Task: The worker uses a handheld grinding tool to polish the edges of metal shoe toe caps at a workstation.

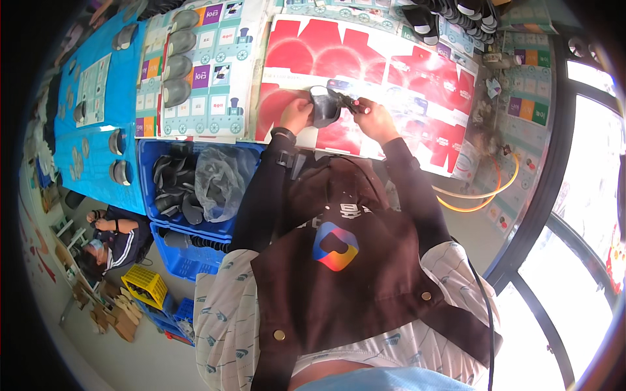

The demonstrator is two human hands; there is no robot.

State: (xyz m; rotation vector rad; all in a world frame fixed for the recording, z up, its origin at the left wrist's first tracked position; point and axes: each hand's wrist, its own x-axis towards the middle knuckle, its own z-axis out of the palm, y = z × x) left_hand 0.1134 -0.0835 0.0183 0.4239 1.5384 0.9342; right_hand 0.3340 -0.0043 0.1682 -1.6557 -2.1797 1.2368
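the left hand (297,116) pinches the left edge of a dark grey, curved, glossy cap-shaped piece (325,112), its fingers closed narrowly on the rim, while the right hand (378,122) is wrapped around a slim black handheld tool with a reddish end (350,103). the tool's front reaches the piece's upper right edge; whether they touch cannot be told. both are held over a red-and-white printed cardboard sheet (430,68) lying on a paper-covered counter (225,72). to the left, a column of rounded grey pieces (177,66) lies along a pale sheet printed with trains, and beyond it more small pieces are spread on a bright blue sheet (98,166). just below, a blue plastic crate (144,189) holds loose dark pieces (173,179) and a crumpled clear plastic bag (218,186). an orange-and-yellow hose (482,195) loops at the right, and another person (120,234) in a dark, white-striped top is at the lower left.
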